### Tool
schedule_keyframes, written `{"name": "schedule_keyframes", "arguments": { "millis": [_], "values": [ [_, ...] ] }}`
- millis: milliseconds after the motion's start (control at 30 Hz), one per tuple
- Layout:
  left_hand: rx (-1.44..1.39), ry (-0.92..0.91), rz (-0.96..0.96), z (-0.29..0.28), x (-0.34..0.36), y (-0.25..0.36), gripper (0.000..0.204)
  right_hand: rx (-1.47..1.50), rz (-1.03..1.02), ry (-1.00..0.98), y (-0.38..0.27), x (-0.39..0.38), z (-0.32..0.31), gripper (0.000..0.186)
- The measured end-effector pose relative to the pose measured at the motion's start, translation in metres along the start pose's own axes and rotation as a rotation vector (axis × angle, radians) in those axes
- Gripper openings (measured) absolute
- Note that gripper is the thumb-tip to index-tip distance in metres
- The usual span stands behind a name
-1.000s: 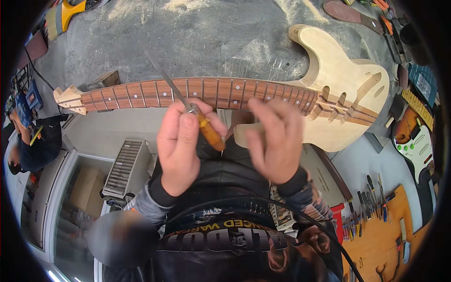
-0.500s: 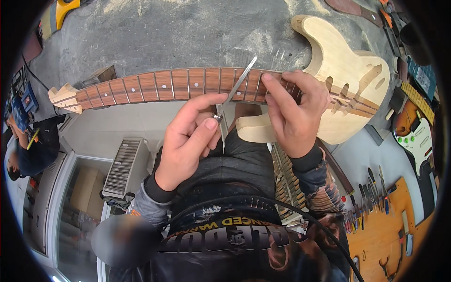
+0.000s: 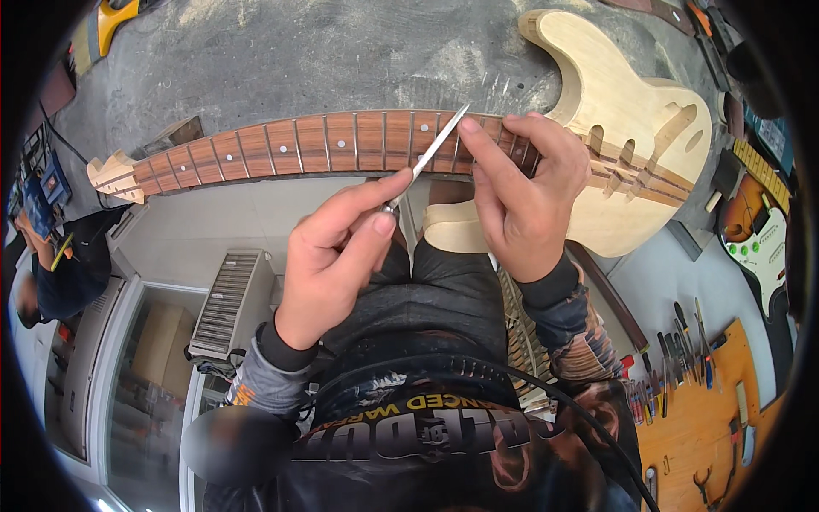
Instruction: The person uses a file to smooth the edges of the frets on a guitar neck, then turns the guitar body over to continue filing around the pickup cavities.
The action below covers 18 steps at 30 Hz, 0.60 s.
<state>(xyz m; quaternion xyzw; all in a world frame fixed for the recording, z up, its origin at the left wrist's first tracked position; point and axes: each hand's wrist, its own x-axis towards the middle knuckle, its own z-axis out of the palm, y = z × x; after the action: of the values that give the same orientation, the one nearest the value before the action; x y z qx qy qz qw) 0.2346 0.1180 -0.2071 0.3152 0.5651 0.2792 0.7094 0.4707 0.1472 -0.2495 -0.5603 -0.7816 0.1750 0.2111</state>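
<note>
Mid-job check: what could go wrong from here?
1. The thin metal tool in the left hand has its tip close to the right hand; a slip might nick a finger.
2. It crosses the fretboard, so a stray stroke could scratch the wood.
3. The pale guitar body overhangs the bench; a bump might shift it.

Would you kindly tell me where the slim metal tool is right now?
In the head view, the slim metal tool is in the left hand, slanting across the fretted neck, its tip close to the right hand.
</note>
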Motion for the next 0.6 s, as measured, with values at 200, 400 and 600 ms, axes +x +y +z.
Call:
{"name": "schedule_keyframes", "arguments": {
  "millis": [200, 400, 600],
  "values": [
    [0.639, 0.044, 0.487, 0.002, 0.026, 0.007, 0.034, 0.023, -0.006, -0.014, 0.003, -0.003, -0.003, 0.060],
    [-0.175, -0.009, -0.023, 0.002, 0.010, 0.003, 0.037, -0.008, 0.017, -0.021, 0.008, -0.007, -0.009, 0.055],
    [-0.236, -0.028, -0.094, 0.003, -0.002, -0.001, 0.036, 0.001, 0.030, -0.015, 0.009, -0.008, -0.006, 0.054]
  ]
}}
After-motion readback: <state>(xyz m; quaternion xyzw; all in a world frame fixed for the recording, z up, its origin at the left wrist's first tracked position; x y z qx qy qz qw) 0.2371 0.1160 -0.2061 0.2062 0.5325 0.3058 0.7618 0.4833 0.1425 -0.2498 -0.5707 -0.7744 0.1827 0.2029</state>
